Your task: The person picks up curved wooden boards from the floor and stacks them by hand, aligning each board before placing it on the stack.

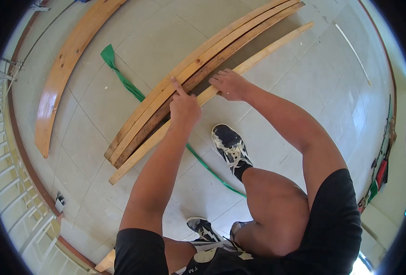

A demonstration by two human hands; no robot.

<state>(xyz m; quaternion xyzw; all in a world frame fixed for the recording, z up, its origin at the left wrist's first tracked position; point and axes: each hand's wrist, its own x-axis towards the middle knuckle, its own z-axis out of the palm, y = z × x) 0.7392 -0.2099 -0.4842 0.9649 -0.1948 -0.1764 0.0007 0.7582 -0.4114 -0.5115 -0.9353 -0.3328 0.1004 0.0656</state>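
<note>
Several long wooden planks (148,98) lie side by side on the floor in front of me. The nearest piece, a light wooden strip (267,49), sits slightly apart from the others, with a dark gap between at its right part. My right hand (232,85) is closed over this strip, its fingertips curled past the far edge. My left hand (184,106) is also on the strip, with its index finger stretched out onto the planks beyond and the other fingers curled; their tips are partly hidden. A green strap (125,80) runs beneath the planks and comes out near my feet.
A wide varnished board (61,87) lies on the tiled floor at the left. A thin white stick (353,55) is at the upper right. White railings (10,183) line the left side. My shoe (229,143) stands close to the strip.
</note>
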